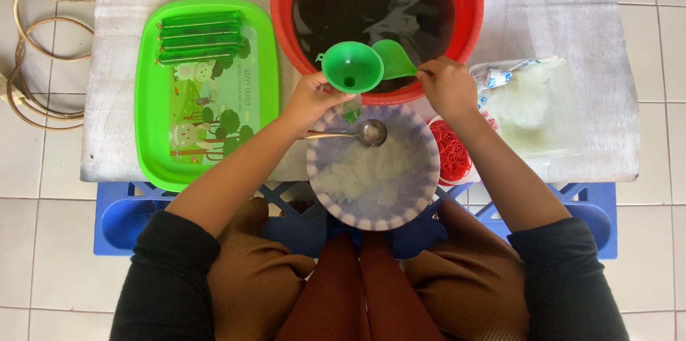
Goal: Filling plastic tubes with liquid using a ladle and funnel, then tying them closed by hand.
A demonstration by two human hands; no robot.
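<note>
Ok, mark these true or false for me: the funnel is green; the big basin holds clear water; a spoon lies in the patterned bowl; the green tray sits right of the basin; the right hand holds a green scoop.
1. The funnel is green. True; the left hand holds it at the rim of the red basin.
2. The basin holds clear water. False: the liquid is dark, nearly black.
3. A spoon lies in the patterned bowl. True; pale translucent pieces lie in the bowl too.
4. The green tray sits right of the basin. False: it sits to the left of it.
5. The right hand holds a green scoop. True; the scoop is over the basin beside the funnel.
</note>
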